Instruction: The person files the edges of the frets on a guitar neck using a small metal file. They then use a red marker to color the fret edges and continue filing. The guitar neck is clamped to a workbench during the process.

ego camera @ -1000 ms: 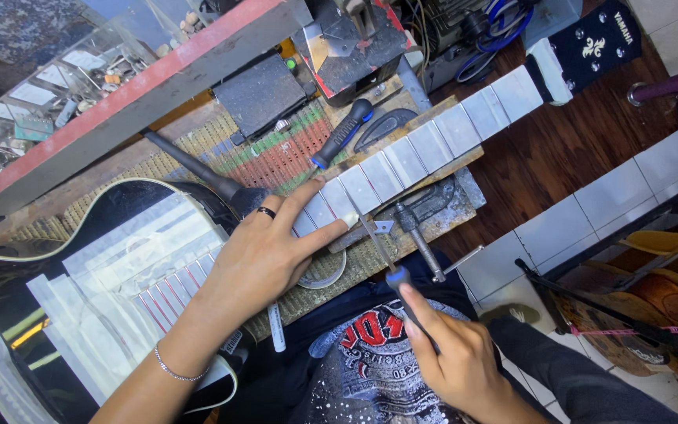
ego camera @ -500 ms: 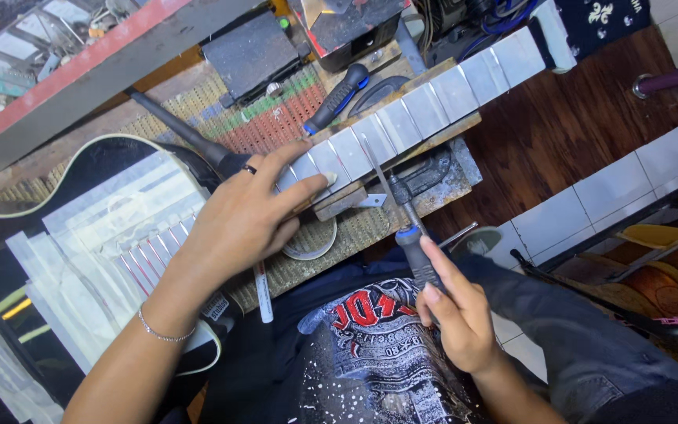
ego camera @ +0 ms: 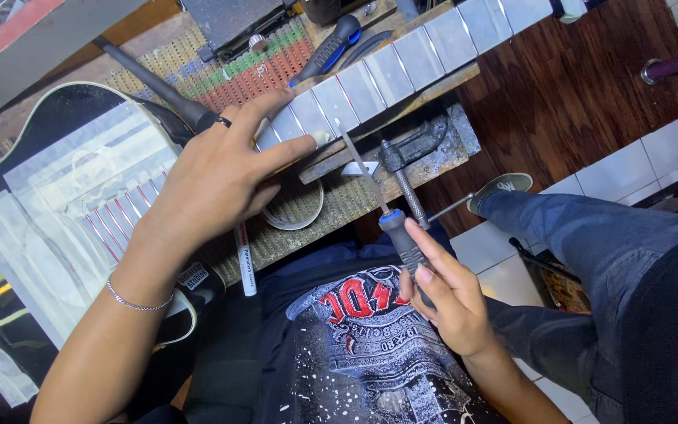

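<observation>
Fretboard [ego camera: 402,67], covered in strips of silvery tape, runs from the scene's centre up toward the far right, lying on a bench [ego camera: 198,74] of perforated board. Left hand [ego camera: 213,177] rests flat on its near end, fingers spread and thumb pointing right along the taped surface; it presses rather than grips, and a dark ring sits on one finger, a thin bracelet [ego camera: 136,302] on the wrist. Right hand [ego camera: 449,294] is wrapped around the dark, blue-collared handle of a file [ego camera: 370,184], whose slim metal blade angles up and left so that its tip meets the near edge of the fretboard, just right of the left thumb. A metal clamp [ego camera: 410,157] sits just beside the blade, its screw pointing toward the near side. Under the left hand lie a roll of tape [ego camera: 296,208] and a white marker [ego camera: 245,263]. Left of that, clear plastic sleeves [ego camera: 64,204] cover a black guitar body [ego camera: 56,118]. Far beyond the fretboard lies a blue-handled tool [ego camera: 331,47]. Jeans and a shoe [ego camera: 504,188] show at the right over tile and wood floor.
</observation>
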